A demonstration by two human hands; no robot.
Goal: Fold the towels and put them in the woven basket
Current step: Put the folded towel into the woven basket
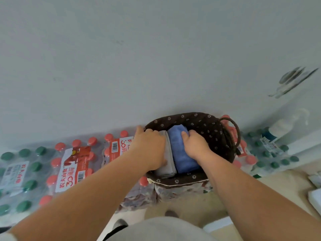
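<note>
A basket [205,129] with a dark brown flower-print lining and a brown loop handle stands against the wall. Inside it, side by side, lie a folded grey towel [167,164] on the left and a folded blue towel [180,150] on the right. My left hand [150,145] rests on the grey towel, fingers curled over its far end by the basket's left rim. My right hand [195,145] presses on the blue towel, fingers wrapped around its far right edge.
Shrink-wrapped packs of water bottles [73,164] with red and green caps line the wall on both sides of the basket. A white pump bottle [284,126] stands at the right. White items [315,193] lie on the floor at the right edge.
</note>
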